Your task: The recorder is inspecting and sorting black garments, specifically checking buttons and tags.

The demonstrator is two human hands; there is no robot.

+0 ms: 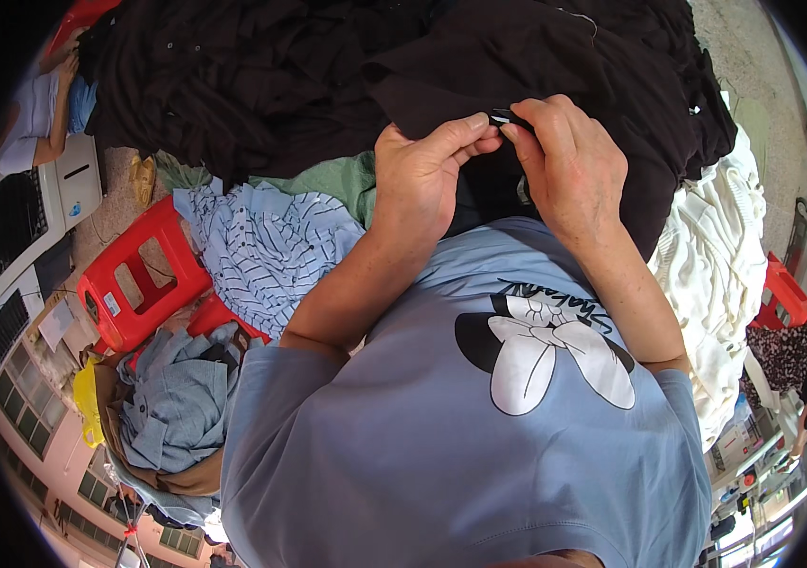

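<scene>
- Both hands up at near edge of dark garment heap (328,76); left hand (418,180) and right hand (564,161) meet fingertip to fingertip.
- Left thumb + forefinger pressed together, pinching small black bit (503,117) — button or tag, too small to tell; right fingers pinch same bit from other side.
- Bit sits on the black garment (536,47) on top of the heap, right by the fingertips.
- Progress, as judgement: mid-handling of one small detail on one garment; big dark heap looks unsorted, so most work prob. left.
- Off to left: striped light-blue shirt (266,251), red plastic stool (134,279), grey-blue clothes (176,398) in a box. Off to right: white garments (721,256).
- Hidden: palms, garment under hands, whatever carries the heap. Wearer's blue T-shirt (422,454) blocks lower middle. Rim bent and dark; other persons at far left + far right only partly in view.
</scene>
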